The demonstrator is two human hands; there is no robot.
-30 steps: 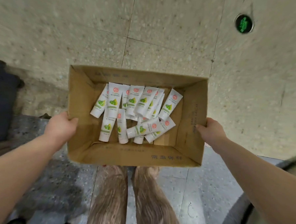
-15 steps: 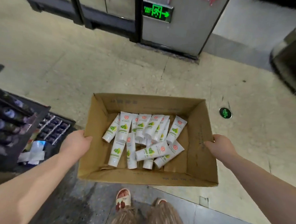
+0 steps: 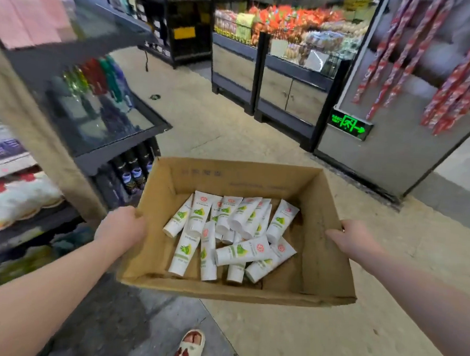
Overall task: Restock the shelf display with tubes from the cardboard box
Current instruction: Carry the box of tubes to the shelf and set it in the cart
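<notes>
My left hand (image 3: 122, 227) grips cardboard box (image 3: 319, 264) at 9 o'clock | right hand (image 3: 353, 240) at 3 | tubes (image 3: 233, 235) piled inside | shelf (image 3: 100, 121) at 10

Single view only, worn at head height, facing forward and tilted down over the arms; wide-angle, with straight edges bowed toward the frame borders; close to the cardboard box (image 3: 319, 264) carried at about waist level, filling the middle of the frame; left hand (image 3: 121, 227) and right hand (image 3: 354, 241) gripping its two sides, forearms running in from the lower corners; straight below, a slippered foot (image 3: 189, 345) on the floor (image 3: 288, 338); shelf display (image 3: 76, 120) near on the left, blurred; farther ahead, snack racks (image 3: 285, 36) across the aisle and a green exit sign (image 3: 349, 124) low on a grey panel at right; no second view to share anything with.
</notes>
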